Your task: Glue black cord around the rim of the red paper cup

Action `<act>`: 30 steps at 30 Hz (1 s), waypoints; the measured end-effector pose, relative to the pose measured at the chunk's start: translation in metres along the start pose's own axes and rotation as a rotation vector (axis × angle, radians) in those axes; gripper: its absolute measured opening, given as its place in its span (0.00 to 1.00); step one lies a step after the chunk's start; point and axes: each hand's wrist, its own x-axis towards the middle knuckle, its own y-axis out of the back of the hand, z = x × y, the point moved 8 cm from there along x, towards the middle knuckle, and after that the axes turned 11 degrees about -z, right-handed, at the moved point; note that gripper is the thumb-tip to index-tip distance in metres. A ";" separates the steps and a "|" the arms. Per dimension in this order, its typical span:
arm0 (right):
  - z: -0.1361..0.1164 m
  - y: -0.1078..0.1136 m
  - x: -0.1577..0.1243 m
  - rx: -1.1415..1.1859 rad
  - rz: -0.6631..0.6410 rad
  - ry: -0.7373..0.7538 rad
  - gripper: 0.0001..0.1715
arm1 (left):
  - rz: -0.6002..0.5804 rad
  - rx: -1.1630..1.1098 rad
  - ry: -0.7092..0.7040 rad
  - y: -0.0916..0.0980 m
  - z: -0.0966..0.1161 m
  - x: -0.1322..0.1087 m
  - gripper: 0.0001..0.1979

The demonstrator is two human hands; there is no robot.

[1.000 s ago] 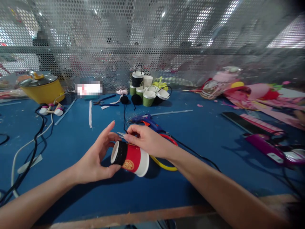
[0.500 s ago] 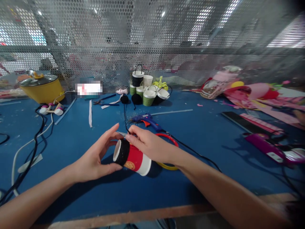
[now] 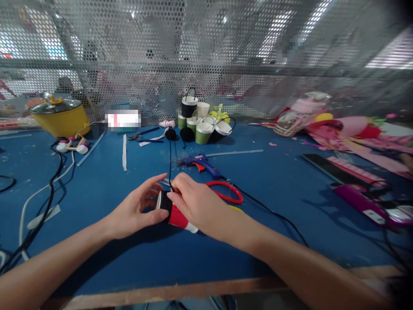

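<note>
A small paper cup point(image 3: 179, 218) with a red sleeve, a white base and a black-wrapped band near its rim lies tilted between my hands. My left hand point(image 3: 137, 210) grips the banded end, thumb in front and fingers behind. Pinched against the band by my right hand point(image 3: 196, 202) is a black cord point(image 3: 170, 159), which runs back to a black ball of cord point(image 3: 171, 134). My right hand also covers part of the red sleeve. Scissors with red and yellow handles point(image 3: 230, 197) lie behind and beneath my right hand, mostly hidden, with a blade tip showing beyond the fingers.
Beyond my hands lies a blue glue gun point(image 3: 201, 162) with its cable trailing right. Several small handled cups point(image 3: 204, 133) stand against the mesh panel. A yellow pot point(image 3: 61, 118) and cables are at left. At right are pink paper pieces point(image 3: 348, 129) and a purple tool point(image 3: 358, 202).
My right hand has shifted toward the cup's black band and now covers more of the sleeve. The cord stands straighter, and my left thumb has come up onto the band.
</note>
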 end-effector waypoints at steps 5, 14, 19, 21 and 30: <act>0.007 0.005 0.000 0.246 -0.006 0.069 0.08 | -0.021 0.034 -0.084 -0.003 0.009 -0.001 0.35; 0.010 0.004 0.001 0.253 0.010 0.061 0.10 | -0.023 0.067 -0.119 -0.005 0.013 -0.001 0.35; 0.003 0.001 -0.001 0.152 0.033 0.044 0.07 | 0.002 0.098 -0.097 -0.002 0.010 -0.001 0.37; 0.000 -0.002 0.000 0.086 0.042 0.032 0.05 | 0.025 0.107 -0.075 -0.001 0.009 -0.002 0.37; -0.010 -0.014 0.001 -0.127 0.110 0.091 0.12 | 0.105 0.089 -0.036 -0.001 0.010 -0.001 0.33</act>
